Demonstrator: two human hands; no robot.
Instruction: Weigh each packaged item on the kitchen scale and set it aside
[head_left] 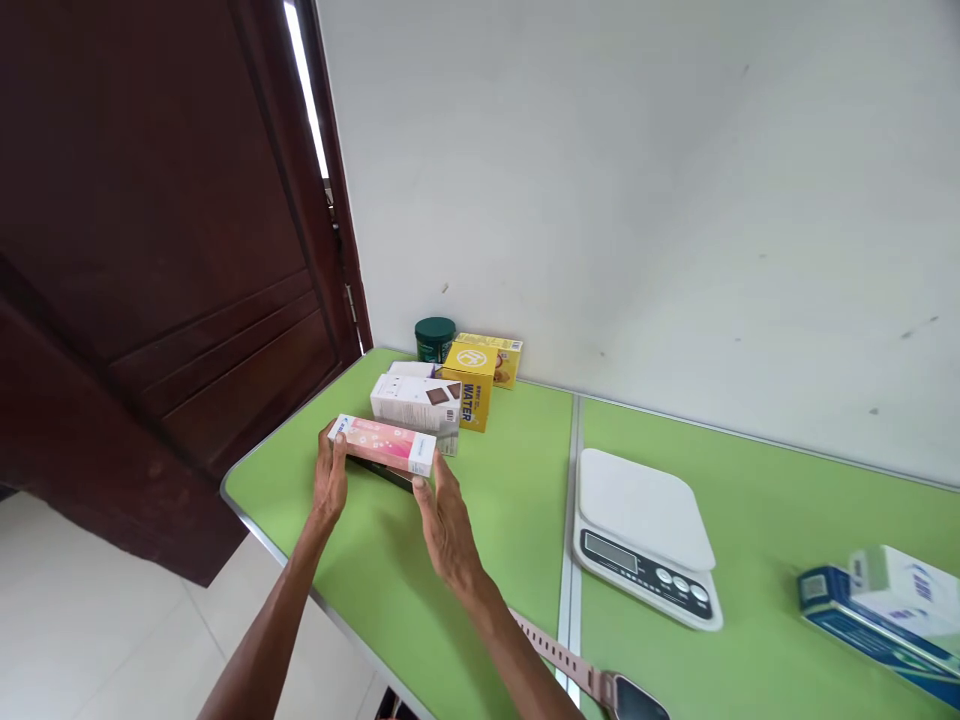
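A long pink and white carton [379,442] lies level between my two hands, over the left part of the green table. My left hand [330,475] grips its left end, with the thumb on the near side. At the right end, my right hand [448,525] holds it between thumb and fingers. Just under the carton shows the edge of a dark flat box [386,474], mostly hidden; whether the two touch I cannot tell. Right behind stands a white box with brown squares printed on it [416,402].
Farther back are a yellow "WATER" box [471,385], another yellow box [510,362] and a dark green tub [435,340] by the wall. A white kitchen scale [645,535], a pink-strapped watch [559,655] and blue-and-white boxes [877,625] lie rightward on the green table [510,500].
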